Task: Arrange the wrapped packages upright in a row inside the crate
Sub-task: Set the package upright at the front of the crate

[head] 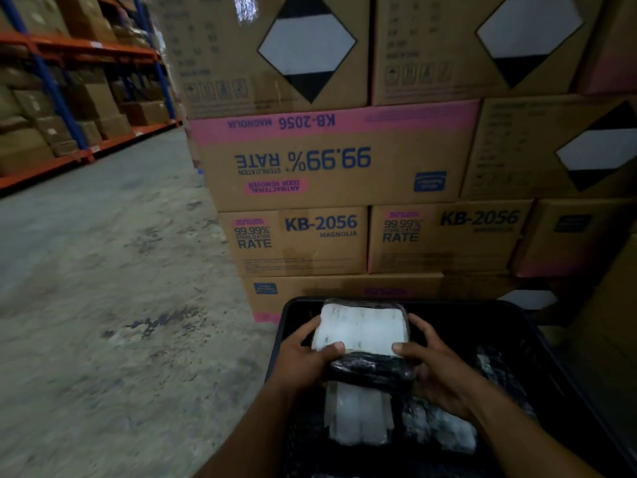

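Two hands clamp one wrapped package (362, 331) above black crate (537, 343): left hand (305, 357) on its left edge, right hand (437, 370) on its right, thumbs on white face. Package black-wrapped, white label up. Below it in crate, second package (356, 417) with white face, third package (439, 426) just beside on right. Stacked cartons (331, 167) behind crate. Concrete floor (103, 288) left; shelving (69, 98) far left.
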